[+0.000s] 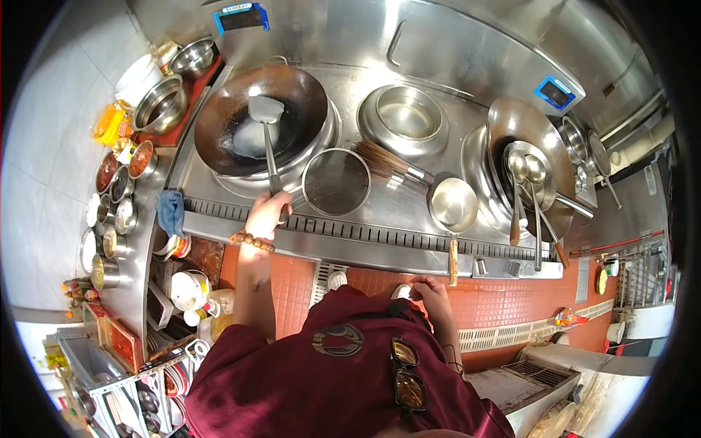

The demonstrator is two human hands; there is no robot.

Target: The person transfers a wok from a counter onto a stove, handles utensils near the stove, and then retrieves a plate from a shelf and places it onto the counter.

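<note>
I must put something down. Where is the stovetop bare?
Bare stovetop shows between the strainer and ladle, in front of the brush; a smaller patch between left wok and middle pot. The right wok is crowded with utensils.

A person's left hand (264,214), a beaded bracelet (255,241) below it, grips a spatula (266,111) whose blade is over a dark wok (212,128) on a steel stove (342,79). A strainer (336,182) lies just beside that wok, near a brush (380,159), a pot (407,118) and a ladle (454,206), while a second wok (515,120) bears more utensils (518,166). The right hand (432,296) hangs half curled by a maroon shirt (292,387) hung with sunglasses (410,388).
</note>
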